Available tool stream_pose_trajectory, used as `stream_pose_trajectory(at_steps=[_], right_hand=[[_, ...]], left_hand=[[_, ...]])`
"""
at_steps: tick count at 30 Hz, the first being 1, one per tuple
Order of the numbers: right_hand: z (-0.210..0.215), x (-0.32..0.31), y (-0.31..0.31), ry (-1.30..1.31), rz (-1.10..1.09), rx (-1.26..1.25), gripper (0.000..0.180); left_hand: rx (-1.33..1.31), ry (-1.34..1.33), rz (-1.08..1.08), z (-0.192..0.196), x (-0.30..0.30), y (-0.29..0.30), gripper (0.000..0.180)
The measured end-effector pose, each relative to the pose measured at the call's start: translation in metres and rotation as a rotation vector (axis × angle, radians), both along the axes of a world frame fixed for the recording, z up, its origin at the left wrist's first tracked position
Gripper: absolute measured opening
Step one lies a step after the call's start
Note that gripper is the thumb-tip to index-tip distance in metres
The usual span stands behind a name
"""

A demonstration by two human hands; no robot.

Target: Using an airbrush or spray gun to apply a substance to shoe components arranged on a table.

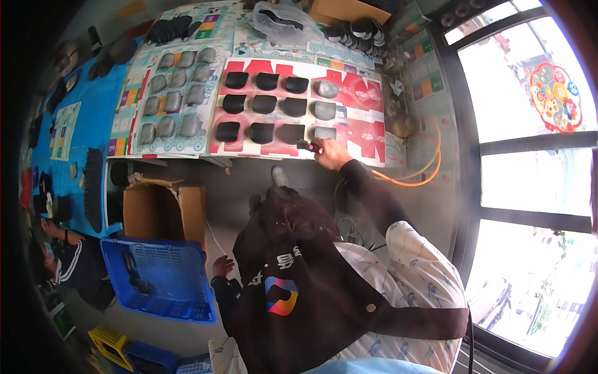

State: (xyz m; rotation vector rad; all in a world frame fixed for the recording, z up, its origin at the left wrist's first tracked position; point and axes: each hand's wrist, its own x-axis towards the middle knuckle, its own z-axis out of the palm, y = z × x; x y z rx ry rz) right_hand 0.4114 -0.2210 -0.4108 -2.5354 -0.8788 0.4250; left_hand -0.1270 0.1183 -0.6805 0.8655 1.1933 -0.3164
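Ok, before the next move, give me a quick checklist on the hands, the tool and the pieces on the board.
1. Right hand gripping the small black tool: ok.
2. Tool clear of the nearest pieces: cannot tell; it overlaps the bottom row's edge from this angle.
3. Pieces set apart on the red-and-white board: ok, three rows of four with gaps.
4. Pieces all one colour: not ok; the right column is grey, the others dark.
5. Left hand away from the pieces: ok, low beside the apron.
6. Orange hose off the pieces: ok, it curves to their right.
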Motion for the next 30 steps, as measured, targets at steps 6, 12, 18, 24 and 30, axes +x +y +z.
stream_pose_trajectory(at_steps=[6,12,18,24,30], right_hand=[[-0.006,-0.001,0.02,0.008,-0.044,-0.02,0.024],[-0.003,0.002,0.025,-0.087,-0.018,-0.025,0.021],[-0.001,0.008,0.022,-0.103,0.046,-0.134,0.022],[0.0,0.011,0.01,-0.122,0.03,-0.133,0.026],[-0.005,0.016,-0.005,-0.158,0.049,-0.058,0.026]], left_hand=[[0.044,-0.05,0.029,-0.011,-0.01,-0.015,0.035],[0.191,-0.153,-0.276,-0.013,-0.041,-0.036,0.038],[0.966,-0.541,-1.369,-0.002,-0.048,-0.031,0.043],[0.13,-0.403,-0.302,-0.009,-0.036,-0.036,0.038],[-0.024,0.026,0.11,-0.004,-0.014,-0.032,0.033]])
